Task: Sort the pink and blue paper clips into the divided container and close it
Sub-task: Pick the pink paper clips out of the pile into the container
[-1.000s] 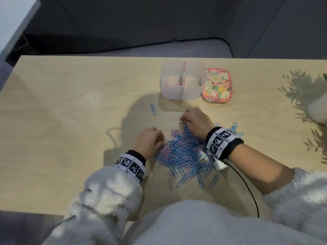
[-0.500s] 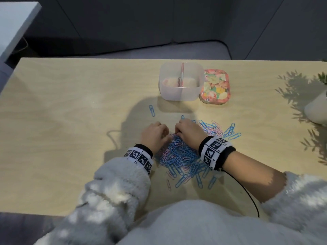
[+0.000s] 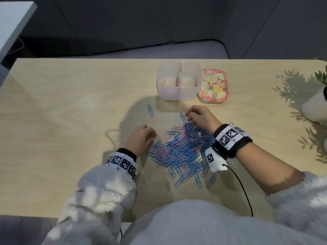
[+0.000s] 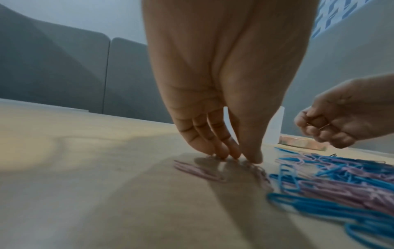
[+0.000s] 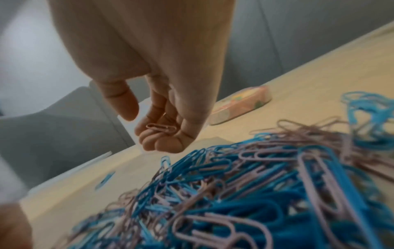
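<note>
Right hand (image 5: pixel 162 131) cupped a pink clip (image 5: pixel 161 127). Left hand (image 4: pixel 215 138) pressed straight fingers on desk clips; advisable: gather one colour only

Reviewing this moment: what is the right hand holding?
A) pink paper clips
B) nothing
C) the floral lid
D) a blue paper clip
A: in the right wrist view, the right hand curls its fingers around pink paper clips lying in the palm, above the mixed pile; the floral lid lies untouched on the table behind.
</note>
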Available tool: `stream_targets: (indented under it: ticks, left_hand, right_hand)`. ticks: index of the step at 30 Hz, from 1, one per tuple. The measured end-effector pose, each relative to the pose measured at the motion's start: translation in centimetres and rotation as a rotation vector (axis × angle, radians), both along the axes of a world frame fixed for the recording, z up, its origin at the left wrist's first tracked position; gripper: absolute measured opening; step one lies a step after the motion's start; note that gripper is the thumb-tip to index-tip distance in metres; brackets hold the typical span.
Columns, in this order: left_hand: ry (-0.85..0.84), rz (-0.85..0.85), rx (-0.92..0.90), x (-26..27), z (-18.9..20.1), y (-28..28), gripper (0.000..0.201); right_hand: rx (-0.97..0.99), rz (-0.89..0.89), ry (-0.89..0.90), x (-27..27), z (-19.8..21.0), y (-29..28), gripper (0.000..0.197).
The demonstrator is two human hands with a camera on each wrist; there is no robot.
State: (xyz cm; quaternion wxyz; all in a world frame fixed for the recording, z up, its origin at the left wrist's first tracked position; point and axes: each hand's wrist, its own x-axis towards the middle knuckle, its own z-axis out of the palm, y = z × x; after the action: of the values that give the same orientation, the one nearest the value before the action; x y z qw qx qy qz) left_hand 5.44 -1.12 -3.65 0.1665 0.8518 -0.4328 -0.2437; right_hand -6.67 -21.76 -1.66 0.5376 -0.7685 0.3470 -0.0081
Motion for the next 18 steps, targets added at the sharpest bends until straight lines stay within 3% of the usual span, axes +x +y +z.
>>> stream_targets:
  ticks: [5,13,16,18]
  left_hand:
    - [0.003,-0.030,0.000,0.2,0.6,0.9,0.017]
    - [-0.060,-0.041,-0.006,-2.3,0.3,-3.1,0.021]
    - [-0.041,-0.027,0.019,-2.4,0.4,-4.1,0.013]
    - [-0.040,-0.004,0.036,-2.0,0.3,-4.2,0.011]
  right_hand:
    - [-0.379,0.337,0.185,1.7,-0.9,1.8,0.013]
    - [-0.524,0.535,0.371,2.5,-1.4,3.7,0.013]
    - [-0.510,0.488,0.317,1.6,-0.8,2.9,0.011]
    - [-0.352,0.299,0.190,0.8,0.0,1.2,0.005]
